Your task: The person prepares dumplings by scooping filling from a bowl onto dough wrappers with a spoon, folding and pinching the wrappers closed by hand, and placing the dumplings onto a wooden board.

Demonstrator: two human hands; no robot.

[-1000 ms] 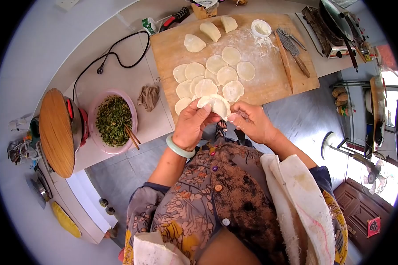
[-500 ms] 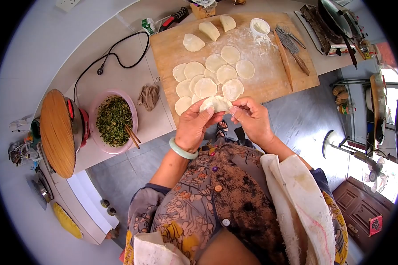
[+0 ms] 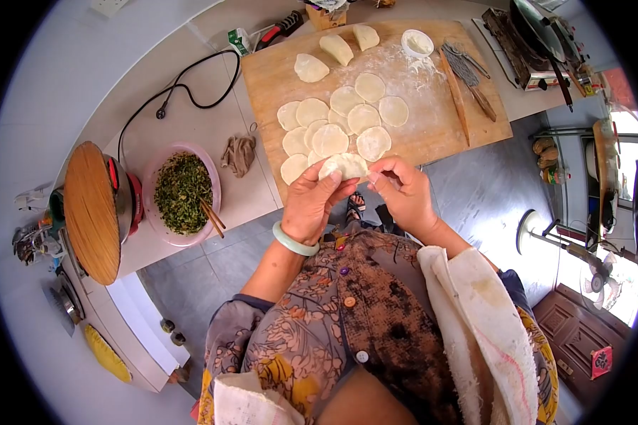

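Note:
A folded, half-moon dumpling (image 3: 345, 166) is held between both hands just off the near edge of the wooden board (image 3: 432, 99). My left hand (image 3: 312, 201) is closed on its left part, thumb on top, with a pale green bangle at the wrist. At the right end, my right hand (image 3: 406, 193) pinches the dumpling's edge between thumb and index finger. Several flat round wrappers (image 3: 329, 141) lie on the board just beyond, some overlapping. Farther back sit three folded dumplings (image 3: 336, 49).
Left of the board stands a pink bowl (image 3: 151, 191) of chopped green filling with chopsticks, beside a crumpled cloth (image 3: 239, 156). A white flour bowl (image 3: 418, 43), a rolling pin (image 3: 455, 98) and other utensils are on the board's right. A stove (image 3: 521, 64) stands beyond.
The dumpling has turned from slanting down at its right end to lying about level. My right hand has moved slightly up, its fingers now at the dumpling's right tip.

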